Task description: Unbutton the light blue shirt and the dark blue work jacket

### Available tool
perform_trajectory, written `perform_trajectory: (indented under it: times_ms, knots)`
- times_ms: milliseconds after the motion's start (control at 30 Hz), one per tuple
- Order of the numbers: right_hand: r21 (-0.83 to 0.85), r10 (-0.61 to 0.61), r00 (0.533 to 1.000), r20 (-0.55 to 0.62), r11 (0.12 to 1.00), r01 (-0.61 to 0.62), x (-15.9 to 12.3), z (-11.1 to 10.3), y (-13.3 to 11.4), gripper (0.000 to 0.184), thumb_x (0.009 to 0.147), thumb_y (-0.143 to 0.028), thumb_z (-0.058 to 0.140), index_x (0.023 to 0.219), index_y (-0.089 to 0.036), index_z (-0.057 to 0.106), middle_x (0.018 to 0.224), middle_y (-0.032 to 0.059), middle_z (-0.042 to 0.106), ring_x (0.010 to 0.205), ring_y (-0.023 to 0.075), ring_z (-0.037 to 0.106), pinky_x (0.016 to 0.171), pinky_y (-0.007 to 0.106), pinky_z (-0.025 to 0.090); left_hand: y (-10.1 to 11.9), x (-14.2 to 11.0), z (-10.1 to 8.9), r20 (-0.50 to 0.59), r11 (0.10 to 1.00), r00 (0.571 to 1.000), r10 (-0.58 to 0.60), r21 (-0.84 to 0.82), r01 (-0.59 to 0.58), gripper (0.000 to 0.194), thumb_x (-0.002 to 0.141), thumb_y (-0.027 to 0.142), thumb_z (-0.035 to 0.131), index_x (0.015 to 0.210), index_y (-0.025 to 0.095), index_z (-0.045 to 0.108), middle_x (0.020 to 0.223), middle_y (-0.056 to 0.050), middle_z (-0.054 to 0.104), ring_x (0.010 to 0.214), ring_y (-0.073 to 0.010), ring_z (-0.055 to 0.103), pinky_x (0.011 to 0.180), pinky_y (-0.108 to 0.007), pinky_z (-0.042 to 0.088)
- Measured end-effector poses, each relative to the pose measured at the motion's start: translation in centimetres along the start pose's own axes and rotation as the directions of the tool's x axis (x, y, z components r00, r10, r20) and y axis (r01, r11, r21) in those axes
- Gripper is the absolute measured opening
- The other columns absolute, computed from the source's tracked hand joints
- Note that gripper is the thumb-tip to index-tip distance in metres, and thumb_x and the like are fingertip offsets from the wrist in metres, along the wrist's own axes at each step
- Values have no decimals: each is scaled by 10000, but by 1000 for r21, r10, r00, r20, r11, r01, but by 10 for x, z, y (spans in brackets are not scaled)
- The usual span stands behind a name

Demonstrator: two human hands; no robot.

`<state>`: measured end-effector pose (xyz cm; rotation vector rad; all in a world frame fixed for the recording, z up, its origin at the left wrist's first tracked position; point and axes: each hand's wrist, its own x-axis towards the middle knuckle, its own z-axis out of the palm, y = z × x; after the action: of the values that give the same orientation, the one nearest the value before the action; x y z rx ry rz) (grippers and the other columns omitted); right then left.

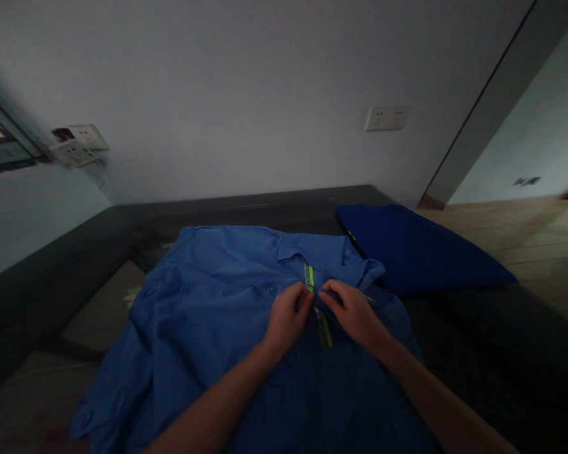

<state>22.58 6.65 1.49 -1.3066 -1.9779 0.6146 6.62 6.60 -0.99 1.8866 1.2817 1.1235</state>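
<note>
A blue work jacket [227,315] lies spread out, with a row of buttons along its front and a collar at the right. My left hand [291,312] is closed in a pinch on the jacket's cloth, beside a yellow-green reflective strip [309,273]. Just right of it, my right hand [348,309] also pinches the jacket, thumb and fingers together on a fold. The two sets of fingertips nearly meet; the exact bit of cloth between them is partly hidden. A thin pale object [370,299] shows behind my right hand, too small to name.
A folded dark blue cloth [421,249] lies at the right, beyond the jacket. Both rest on a dark sofa-like surface [236,209] against a white wall. Wall sockets [385,118] are ahead, and a power socket adapter [78,151] sticks out at the left. Wooden floor [539,233] shows at right.
</note>
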Motion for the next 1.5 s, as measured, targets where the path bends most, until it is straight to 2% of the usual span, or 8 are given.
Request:
perform_trajectory:
  times_ms: [200,333,533,900,1067,1167,1333,1500]
  knots:
    - [-45,16,1000,-22,999,-17,-1,-1,-6,147,891,-257,470,788,-195,553,770,30,624,739,187,590,657,283,412,2,0,-2,37,1000,999,11,-2,-11,217,904,291,457,715,184,465,650,36,463,604,-115,426,572,-230,302]
    - [-89,20,997,-75,996,-27,-3,-1,-8,125,890,-256,468,824,-198,557,814,43,659,753,196,612,686,298,429,4,-1,-2,59,999,997,40,-23,-39,205,926,289,406,762,187,477,682,26,487,625,-119,449,591,-232,328]
    - [-157,-1,984,-177,987,-27,-6,3,-10,115,886,-245,466,865,-194,567,844,61,672,793,214,631,721,315,445,4,-2,0,58,999,998,40,-4,-40,154,896,252,433,756,194,460,663,31,472,605,-119,447,579,-227,331]
    - [-313,-163,984,-66,940,134,-11,9,-19,170,922,-180,417,923,-171,587,884,91,657,843,238,603,761,356,455,4,-4,-2,85,994,995,52,87,-60,149,880,201,420,735,196,455,661,18,503,613,-127,473,582,-228,341]
    - [-302,-170,984,-61,942,144,-11,7,-21,167,927,-199,419,913,-186,584,879,81,662,833,227,610,751,340,459,2,-2,-1,34,1000,999,-24,-15,24,112,842,201,481,734,188,503,643,34,523,594,-114,480,565,-214,344]
    - [-282,-154,986,-65,950,130,-11,7,-21,145,921,-217,436,907,-186,577,869,77,662,824,222,615,736,326,455,2,0,-1,13,996,998,-58,-67,59,106,824,206,511,722,183,522,623,39,523,584,-111,481,556,-209,351]
    - [-236,-86,990,-110,970,58,-11,6,-18,120,894,-234,450,870,-202,564,809,45,665,750,196,625,679,286,432,4,0,-1,-1,997,999,-41,-69,41,129,823,253,545,720,175,541,629,35,538,583,-109,485,552,-210,360]
    - [-193,6,985,-175,980,-40,-6,0,-9,170,899,-291,435,883,-195,574,761,35,675,680,191,633,637,273,414,6,0,-2,-19,999,1000,-1,-53,0,72,850,234,520,848,176,564,709,16,577,659,-124,532,613,-220,405]
